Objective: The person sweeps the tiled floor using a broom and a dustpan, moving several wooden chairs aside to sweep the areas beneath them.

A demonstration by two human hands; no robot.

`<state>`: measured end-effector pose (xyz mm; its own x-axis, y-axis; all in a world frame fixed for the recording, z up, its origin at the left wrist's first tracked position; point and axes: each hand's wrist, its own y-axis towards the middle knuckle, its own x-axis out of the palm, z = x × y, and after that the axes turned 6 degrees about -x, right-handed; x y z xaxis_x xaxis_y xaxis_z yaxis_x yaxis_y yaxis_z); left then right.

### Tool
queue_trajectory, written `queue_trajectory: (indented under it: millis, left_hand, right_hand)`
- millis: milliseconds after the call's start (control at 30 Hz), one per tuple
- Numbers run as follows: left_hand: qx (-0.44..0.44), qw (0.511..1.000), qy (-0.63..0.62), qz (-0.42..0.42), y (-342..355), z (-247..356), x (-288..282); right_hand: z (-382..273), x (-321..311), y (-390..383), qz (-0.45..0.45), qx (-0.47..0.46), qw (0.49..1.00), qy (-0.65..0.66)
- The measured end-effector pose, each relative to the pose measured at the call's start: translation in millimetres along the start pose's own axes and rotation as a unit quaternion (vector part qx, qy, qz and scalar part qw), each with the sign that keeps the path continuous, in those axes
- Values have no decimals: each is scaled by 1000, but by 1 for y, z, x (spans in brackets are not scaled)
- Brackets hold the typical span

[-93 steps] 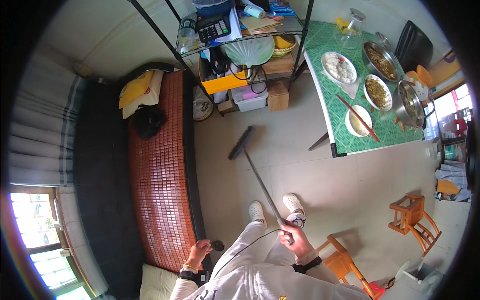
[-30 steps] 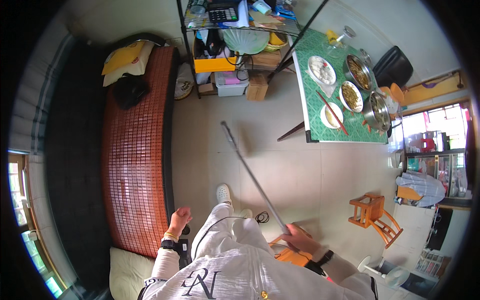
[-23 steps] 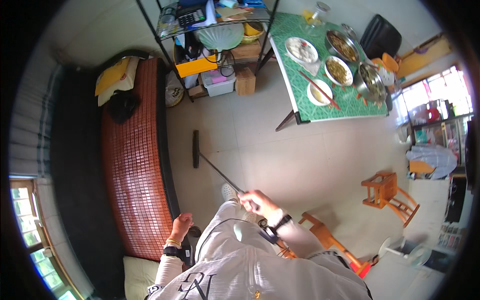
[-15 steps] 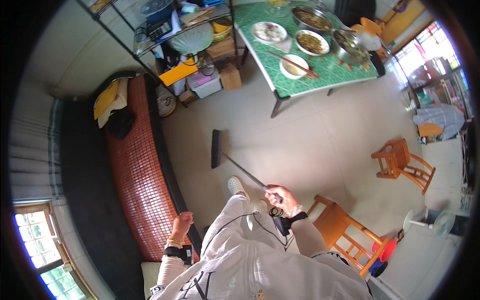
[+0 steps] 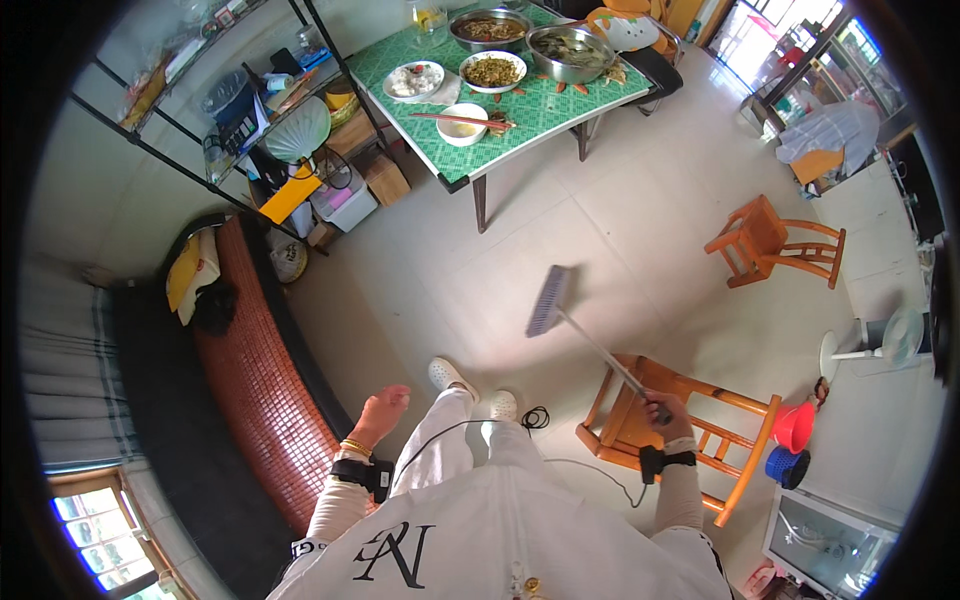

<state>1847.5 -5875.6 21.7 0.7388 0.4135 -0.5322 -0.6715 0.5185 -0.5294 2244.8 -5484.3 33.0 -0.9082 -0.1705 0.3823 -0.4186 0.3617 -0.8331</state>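
A long-handled broom (image 5: 549, 300) reaches out ahead of me to the right, its grey-purple bristles turned partly toward view. My right hand (image 5: 668, 413) is wrapped round the end of its handle, above the seat of a wooden chair (image 5: 622, 418). Whether the broom head touches the floor I cannot tell. At my left side, my left hand (image 5: 382, 412) holds nothing and has its fingers stretched out, close to the edge of the sofa with a red-brown mat (image 5: 262, 400).
A green-topped table (image 5: 420, 135) with bowls of food stands ahead, beside a loaded wire shelf (image 5: 140, 143). A second wooden chair (image 5: 765, 240) is to the right. A thin cable (image 5: 465, 424) crosses my legs. A red bucket (image 5: 794, 428) and a fan (image 5: 902, 338) are far right.
The broom has swung to the right, and its bristles now show. My right hand has moved right with it, over the chair. My left hand has unfolded and come forward. The view has shifted right.
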Motion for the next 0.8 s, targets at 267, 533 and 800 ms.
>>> queue_trajectory:
  millis: [267, 533, 800]
  left_hand:
    - [15, 995, 100, 8, -12, 4, -15]
    - [-4, 996, 85, -28, 1, -3, -28]
    - [13, 991, 103, -83, 43, 7, -49]
  right_hand:
    - [-22, -25, -22, 96, -74, 993, 6]
    - [49, 22, -38, 183, -212, 952, -122]
    - [103, 140, -55, 34, -82, 972, -216]
